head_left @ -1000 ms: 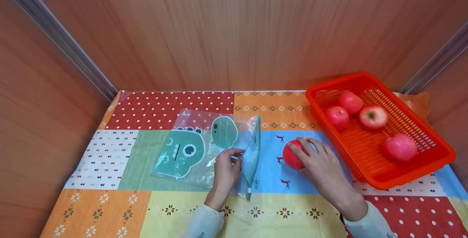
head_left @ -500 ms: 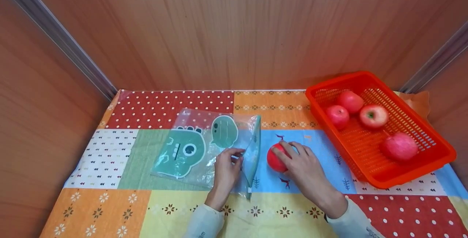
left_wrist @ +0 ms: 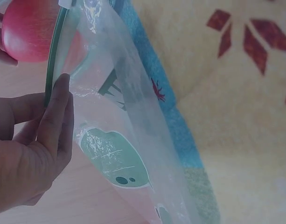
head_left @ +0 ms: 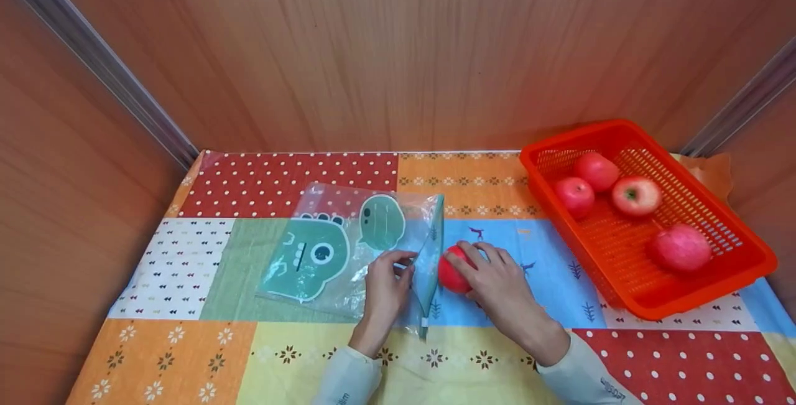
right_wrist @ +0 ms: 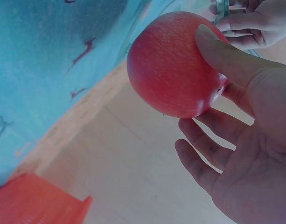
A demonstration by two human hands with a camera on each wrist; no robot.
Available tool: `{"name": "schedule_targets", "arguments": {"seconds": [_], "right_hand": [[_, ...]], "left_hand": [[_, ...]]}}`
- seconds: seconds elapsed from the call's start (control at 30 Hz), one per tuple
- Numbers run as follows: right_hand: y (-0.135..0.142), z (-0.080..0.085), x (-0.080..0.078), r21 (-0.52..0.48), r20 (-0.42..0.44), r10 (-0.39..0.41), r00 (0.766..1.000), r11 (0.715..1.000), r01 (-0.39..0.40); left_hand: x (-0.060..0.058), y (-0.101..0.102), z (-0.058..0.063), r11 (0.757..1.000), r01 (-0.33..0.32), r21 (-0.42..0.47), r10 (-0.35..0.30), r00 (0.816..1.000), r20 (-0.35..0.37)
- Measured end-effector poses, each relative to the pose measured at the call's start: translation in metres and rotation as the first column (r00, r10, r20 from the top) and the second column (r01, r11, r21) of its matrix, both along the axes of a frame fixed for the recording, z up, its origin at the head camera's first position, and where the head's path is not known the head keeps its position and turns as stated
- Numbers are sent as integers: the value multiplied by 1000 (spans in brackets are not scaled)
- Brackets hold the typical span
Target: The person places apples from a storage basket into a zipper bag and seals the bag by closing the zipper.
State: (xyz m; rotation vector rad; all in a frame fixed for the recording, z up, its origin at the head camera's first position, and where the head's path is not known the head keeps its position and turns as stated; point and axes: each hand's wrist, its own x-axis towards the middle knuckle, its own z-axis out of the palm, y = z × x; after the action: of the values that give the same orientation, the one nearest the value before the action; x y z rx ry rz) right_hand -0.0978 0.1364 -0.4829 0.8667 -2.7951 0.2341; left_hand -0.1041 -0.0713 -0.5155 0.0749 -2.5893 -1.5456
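Note:
A clear zip bag [head_left: 348, 256] with green dinosaur prints lies flat, its green-edged mouth toward the right. My left hand [head_left: 387, 283] pinches the upper layer of the bag near that mouth, lifting it a little; the left wrist view shows thumb and fingers on the green zip strip [left_wrist: 56, 51]. Just right of the mouth, my right hand [head_left: 500, 280] holds a red apple [head_left: 454, 270]. In the right wrist view the thumb lies over the apple [right_wrist: 173, 65], with fingers on its far side. Whether the apple touches the bag's edge I cannot tell.
An orange-red plastic basket [head_left: 628, 293] stands at the right with several apples, among them a pale-topped apple [head_left: 636, 196] and a pink apple [head_left: 681, 248]. A patchwork cloth [head_left: 186, 355] covers the table. Wood-grain panels [head_left: 398, 50] rise at the back and sides.
My right hand has carried the apple leftward, from beside the basket to the bag's mouth. The left hand and the bag have stayed in place.

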Motion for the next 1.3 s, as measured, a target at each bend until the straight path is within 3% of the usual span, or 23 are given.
{"name": "schedule_targets", "arguments": {"seconds": [0.23,0.7,1.0,1.3], "right_hand": [[-8,-1,-2,5,32,-8,999,1000,8],[-21,-7,-5,-3,-9,10,1000,1000,-10],[-28,-14,-9,-10,-95,20,995,1000,-21],[-34,-18,-13,-49,-34,9,999,999,-11]], "left_hand": [[-1,0,0,1000,6,14,-6,1000,6],[-2,2,2,1000,-11,4,11,999,39],[-3,0,-4,1000,-14,-9,13,999,-52],[-2,0,1,1000,-18,7,18,1000,-11]]}}
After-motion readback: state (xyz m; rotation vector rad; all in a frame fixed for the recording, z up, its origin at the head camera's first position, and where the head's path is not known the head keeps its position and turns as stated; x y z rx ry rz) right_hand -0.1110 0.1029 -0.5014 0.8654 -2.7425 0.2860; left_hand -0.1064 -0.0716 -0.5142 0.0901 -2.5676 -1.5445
